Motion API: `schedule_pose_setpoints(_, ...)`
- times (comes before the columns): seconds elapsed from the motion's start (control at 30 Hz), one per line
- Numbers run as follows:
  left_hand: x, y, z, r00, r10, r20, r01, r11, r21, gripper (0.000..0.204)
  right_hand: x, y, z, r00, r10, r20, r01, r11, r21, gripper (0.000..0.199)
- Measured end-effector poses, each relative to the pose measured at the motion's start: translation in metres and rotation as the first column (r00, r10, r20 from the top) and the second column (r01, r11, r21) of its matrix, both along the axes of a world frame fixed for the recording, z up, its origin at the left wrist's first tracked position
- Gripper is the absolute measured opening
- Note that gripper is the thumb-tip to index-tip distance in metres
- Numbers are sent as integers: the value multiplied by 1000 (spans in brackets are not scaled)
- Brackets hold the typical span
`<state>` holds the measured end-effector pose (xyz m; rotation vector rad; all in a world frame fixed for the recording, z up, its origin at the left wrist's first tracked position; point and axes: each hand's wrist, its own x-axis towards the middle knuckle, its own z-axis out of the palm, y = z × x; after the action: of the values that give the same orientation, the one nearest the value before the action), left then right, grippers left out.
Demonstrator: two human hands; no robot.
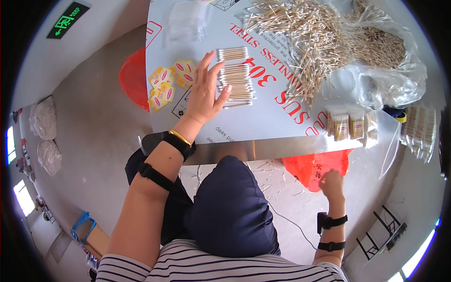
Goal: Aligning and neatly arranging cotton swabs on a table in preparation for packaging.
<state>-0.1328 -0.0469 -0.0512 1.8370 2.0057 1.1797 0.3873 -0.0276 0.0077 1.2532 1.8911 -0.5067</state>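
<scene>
My left hand is over the table with its fingers stretched out and apart, holding nothing. Its fingertips and thumb lie along the left ends of a row of cotton swabs, laid side by side; a small gap splits off the upper group. Left of this hand are several small yellow-and-white cards in a loose pile. Below the table's front edge, my right hand hangs beside a red plastic bag. Its fingers are curled closed, and whatever they may hold is hidden.
A large heap of loose cotton swabs spills from a clear plastic bag. Packed swab bundles stand near the table's right corner. Clear flat bags lie at the back left. Another red bag hangs at the left edge.
</scene>
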Motion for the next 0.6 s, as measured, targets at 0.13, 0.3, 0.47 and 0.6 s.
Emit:
schedule_pose_setpoints(0.13,-1,-1,-3,1000,3,14,-3,1000,-6,55,-32,1,21,953,-256,-160,262,965,16,27)
schedule_pose_setpoints(0.3,-3,11,1,996,47,72,-46,999,-20,56,-194,-2,40,460,-422,-781,165,905,-392,20)
schedule_pose_setpoints(0.47,-1,51,6,942,14,-336,-58,991,-121,61,-271,12,2,347,179,-921,65,975,214,40)
schedule_pose_setpoints(0.6,7,50,0,925,1,-379,-58,988,-140,64,-281,14,-18,378,226,-898,44,964,262,47)
